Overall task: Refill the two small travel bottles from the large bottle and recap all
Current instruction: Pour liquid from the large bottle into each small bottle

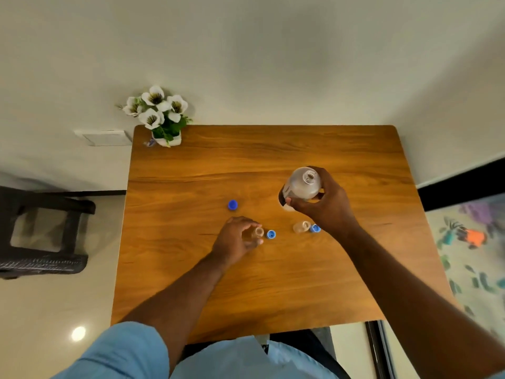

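Head view: right hand [325, 207] grips the uncapped large frosted plastic bottle [303, 184] above the wooden desk [191, 165]; left hand [236, 239] steadies a small clear travel bottle [257, 232]. Its narrow mouth risks spilling if the pour drifts.

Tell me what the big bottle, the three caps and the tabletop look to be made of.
Large bottle: likely translucent frosted plastic; its wall looks cloudy, matte. Larger blue cap and two small caps: probably moulded plastic, with uniform blue colour. Table: wood or wood-look laminate, with grain streaks and a soft sheen; which one is unclear.
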Motion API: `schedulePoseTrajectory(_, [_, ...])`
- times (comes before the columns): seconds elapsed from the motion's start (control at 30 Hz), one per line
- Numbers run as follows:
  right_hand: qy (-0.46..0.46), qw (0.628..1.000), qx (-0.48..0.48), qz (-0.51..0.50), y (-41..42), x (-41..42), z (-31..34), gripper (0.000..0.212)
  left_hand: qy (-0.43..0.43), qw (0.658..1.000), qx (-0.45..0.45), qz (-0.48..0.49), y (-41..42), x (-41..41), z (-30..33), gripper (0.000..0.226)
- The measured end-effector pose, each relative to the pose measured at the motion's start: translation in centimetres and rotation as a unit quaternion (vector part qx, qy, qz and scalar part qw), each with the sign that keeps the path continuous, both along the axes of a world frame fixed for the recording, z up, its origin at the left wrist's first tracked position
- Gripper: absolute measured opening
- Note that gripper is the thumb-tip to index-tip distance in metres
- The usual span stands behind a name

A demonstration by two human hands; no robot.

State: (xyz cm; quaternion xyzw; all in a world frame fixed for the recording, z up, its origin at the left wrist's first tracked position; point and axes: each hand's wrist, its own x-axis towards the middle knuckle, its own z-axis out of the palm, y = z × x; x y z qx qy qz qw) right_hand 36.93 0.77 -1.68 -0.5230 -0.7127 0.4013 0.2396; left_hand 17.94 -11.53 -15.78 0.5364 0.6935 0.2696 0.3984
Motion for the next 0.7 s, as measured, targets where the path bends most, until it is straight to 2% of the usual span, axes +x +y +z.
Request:
schedulePoseTrajectory(0.13, [0.027,1.0,-0.003,-0.004,-0.5,0.8,0.7,0.07,-0.047,0.998,0.0,0.028,-0.2,-0.1,0.5,0.041])
schedulePoseTrajectory(0.23, [0.063,0.998,-0.008,-0.005,-0.8,0.7,1.8,0.067,-0.106,0.991,-0.003,0.084,-0.1,-0.3,2.1,0.041])
schedulePoseTrajectory(0.3, [0.085,0.996,-0.011,0.003,-0.6,0.6,2.8,0.064,-0.115,0.987,0.017,0.11,0.4,-0.6,3.6,0.041])
schedulePoseTrajectory(0.5, [0.126,0.99,0.024,0.053,0.6,0.5,8.0,0.059,-0.107,0.971,0.126,0.171,2.6,-1.1,10.5,0.039])
schedulePoseTrajectory(0.7, [0.123,0.981,0.103,0.111,2.6,1.7,16.2,0.062,-0.159,0.932,0.263,0.19,5.3,0.7,22.1,0.035])
